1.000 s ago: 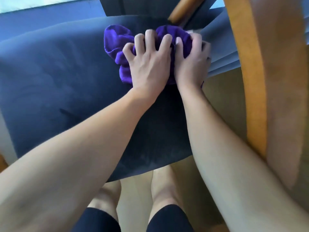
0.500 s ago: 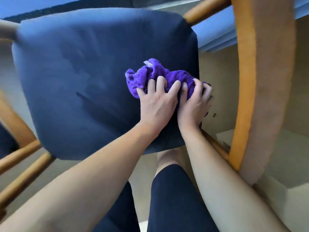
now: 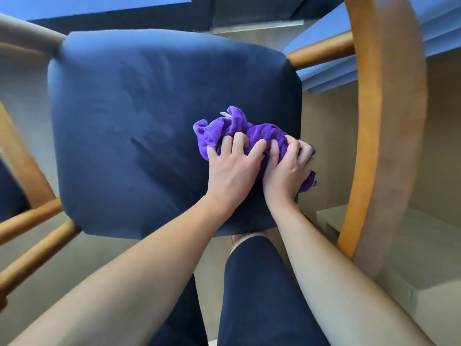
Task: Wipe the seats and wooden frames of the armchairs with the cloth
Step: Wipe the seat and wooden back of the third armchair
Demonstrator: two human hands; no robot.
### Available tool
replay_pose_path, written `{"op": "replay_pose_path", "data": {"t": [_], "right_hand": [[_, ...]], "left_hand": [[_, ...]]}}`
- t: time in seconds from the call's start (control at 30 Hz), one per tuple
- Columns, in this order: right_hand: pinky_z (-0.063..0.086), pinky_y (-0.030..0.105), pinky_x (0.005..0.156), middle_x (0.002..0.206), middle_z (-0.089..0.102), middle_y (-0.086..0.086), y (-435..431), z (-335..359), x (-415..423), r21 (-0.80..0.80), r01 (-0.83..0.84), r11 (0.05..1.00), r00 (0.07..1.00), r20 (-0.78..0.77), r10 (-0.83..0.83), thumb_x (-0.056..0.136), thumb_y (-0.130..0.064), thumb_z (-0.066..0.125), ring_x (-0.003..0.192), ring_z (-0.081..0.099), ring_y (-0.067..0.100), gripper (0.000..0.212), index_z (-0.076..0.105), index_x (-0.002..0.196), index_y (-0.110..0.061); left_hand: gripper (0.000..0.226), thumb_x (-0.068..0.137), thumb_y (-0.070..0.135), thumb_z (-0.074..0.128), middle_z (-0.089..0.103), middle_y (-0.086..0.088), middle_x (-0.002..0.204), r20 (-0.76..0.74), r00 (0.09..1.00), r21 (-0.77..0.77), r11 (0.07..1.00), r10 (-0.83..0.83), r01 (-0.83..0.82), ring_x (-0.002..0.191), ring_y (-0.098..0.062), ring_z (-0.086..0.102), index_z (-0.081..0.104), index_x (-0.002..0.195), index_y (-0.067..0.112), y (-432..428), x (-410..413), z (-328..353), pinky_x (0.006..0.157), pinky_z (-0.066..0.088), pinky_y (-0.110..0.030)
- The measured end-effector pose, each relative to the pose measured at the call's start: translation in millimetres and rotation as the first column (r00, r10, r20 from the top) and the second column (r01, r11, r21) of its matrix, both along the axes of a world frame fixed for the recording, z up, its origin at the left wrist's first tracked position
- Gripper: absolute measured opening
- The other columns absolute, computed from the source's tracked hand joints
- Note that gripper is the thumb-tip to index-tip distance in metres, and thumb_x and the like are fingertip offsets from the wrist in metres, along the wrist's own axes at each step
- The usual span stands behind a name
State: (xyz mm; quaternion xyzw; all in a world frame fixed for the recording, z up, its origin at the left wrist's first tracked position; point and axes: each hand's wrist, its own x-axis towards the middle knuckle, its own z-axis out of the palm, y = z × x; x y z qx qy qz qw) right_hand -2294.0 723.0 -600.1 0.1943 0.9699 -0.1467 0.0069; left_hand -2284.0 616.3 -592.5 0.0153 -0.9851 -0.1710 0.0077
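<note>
A dark blue armchair seat cushion [image 3: 139,126] fills the middle of the view. A crumpled purple cloth [image 3: 224,128] lies on its right front part. My left hand [image 3: 232,168] presses down on the cloth with fingers spread. Right beside it, my right hand [image 3: 287,171] grips the cloth's right side at the cushion's edge. A curved wooden armrest [image 3: 369,146] rises close on the right. Wooden frame rails [image 3: 32,216] run along the left side.
A wooden crossbar [image 3: 321,52] joins the right armrest behind the seat. My legs in dark shorts [image 3: 257,290] stand against the seat's front edge. A pale low block [image 3: 404,258] sits on the floor to the right. Blue fabric [image 3: 331,68] hangs behind.
Both hands drew the cloth from the back of the seat toward its right front edge. The view pulled back, showing the whole cushion and the frame.
</note>
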Motion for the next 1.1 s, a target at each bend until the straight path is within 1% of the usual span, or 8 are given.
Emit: {"op": "replay_pose_path", "data": {"t": [0.13, 0.27, 0.4, 0.73, 0.8, 0.9, 0.97, 1.1], "right_hand": [[0.048, 0.047, 0.075, 0.113, 0.059, 0.015, -15.3, 0.1, -16.1, -0.053, -0.077, 0.996, 0.995, -0.064, 0.074, 0.099, -0.044, 0.049, 0.095, 0.056, 0.037, 0.04, 0.066, 0.11, -0.009], [0.048, 0.045, 0.077, 0.11, 0.061, 0.017, -40.5, 3.4, -56.0, -0.09, -0.215, 0.973, 0.959, -0.207, 0.192, 0.097, -0.04, 0.055, 0.09, 0.058, 0.038, 0.036, 0.068, 0.107, -0.008], [0.046, 0.043, 0.076, 0.109, 0.062, 0.016, -65.9, 6.3, -110.8, -0.108, -0.3, 0.948, 0.926, -0.273, 0.262, 0.095, -0.041, 0.057, 0.089, 0.058, 0.037, 0.036, 0.07, 0.107, -0.011], [0.045, 0.044, 0.079, 0.117, 0.063, 0.008, -96.2, 14.3, -197.9, -0.097, -0.439, 0.893, 0.876, -0.269, 0.401, 0.094, -0.048, 0.049, 0.095, 0.058, 0.037, 0.039, 0.07, 0.112, -0.02], [0.043, 0.045, 0.083, 0.126, 0.059, 0.003, -97.2, 14.3, -201.8, -0.096, -0.447, 0.889, 0.887, -0.179, 0.427, 0.095, -0.049, 0.052, 0.105, 0.054, 0.035, 0.037, 0.068, 0.118, -0.025], [0.04, 0.048, 0.091, 0.141, 0.047, -0.006, -97.0, 4.5, -194.3, -0.106, -0.45, 0.887, 0.889, 0.037, 0.456, 0.094, -0.054, 0.053, 0.121, 0.042, 0.031, 0.038, 0.06, 0.127, -0.035], [0.039, 0.048, 0.09, 0.144, 0.044, -0.008, -97.5, 0.9, -185.5, -0.065, -0.461, 0.885, 0.882, 0.076, 0.465, 0.092, -0.055, 0.054, 0.123, 0.039, 0.03, 0.04, 0.058, 0.127, -0.037], [0.043, 0.047, 0.082, 0.133, 0.046, -0.007, -89.6, 8.9, -153.4, -0.059, -0.47, 0.881, 0.867, 0.158, 0.473, 0.083, -0.051, 0.059, 0.115, 0.041, 0.031, 0.038, 0.059, 0.118, -0.036]], "left_hand": [[0.013, 0.095, 0.032, 0.056, 0.056, -0.004, 0.088, -0.027, 0.997, -0.022, 0.997, 0.067, -0.067, 0.078, -0.029, 0.053, 0.064, 0.099, 0.024, -14.3, -5.4, 2.3, 0.074, 0.042, -0.045], [0.016, 0.097, 0.034, 0.053, 0.055, -0.004, 0.086, -0.088, 0.98, -0.072, 0.98, 0.18, -0.187, 0.073, -0.027, 0.052, 0.063, 0.096, 0.022, -33.3, -30.7, 5.4, 0.067, 0.041, -0.041], [0.016, 0.095, 0.034, 0.054, 0.057, -0.005, 0.088, -0.135, 0.956, -0.095, 0.957, 0.26, -0.274, 0.077, -0.029, 0.054, 0.063, 0.097, 0.021, -55.0, -73.8, 9.7, 0.067, 0.041, -0.041], [0.012, 0.092, 0.029, 0.06, 0.057, -0.007, 0.092, -0.182, 0.935, -0.105, 0.939, 0.304, -0.326, 0.081, -0.03, 0.054, 0.062, 0.101, 0.021, -88.9, -147.2, 14.1, 0.069, 0.04, -0.043], [0.014, 0.09, 0.029, 0.062, 0.057, -0.006, 0.096, -0.172, 0.936, -0.123, 0.936, 0.306, -0.329, 0.084, -0.03, 0.054, 0.062, 0.102, 0.023, -91.7, -150.3, 13.0, 0.071, 0.04, -0.044], [0.022, 0.091, 0.036, 0.055, 0.056, -0.006, 0.114, -0.023, 0.958, -0.103, 0.952, 0.287, -0.288, 0.1, -0.032, 0.053, 0.059, 0.111, 0.026, -93.0, -138.2, 2.6, 0.076, 0.04, -0.046], [0.025, 0.091, 0.037, 0.053, 0.055, -0.006, 0.121, 0.037, 0.962, -0.096, 0.959, 0.27, -0.266, 0.107, -0.032, 0.052, 0.058, 0.114, 0.028, -92.1, -125.6, -5.0, 0.079, 0.041, -0.049], [0.016, 0.086, 0.032, 0.056, 0.058, -0.007, 0.097, 0.04, 0.954, -0.157, 0.945, 0.296, -0.286, 0.082, -0.031, 0.055, 0.059, 0.098, 0.022, -81.6, -95.9, -6.5, 0.067, 0.039, -0.042]]}}
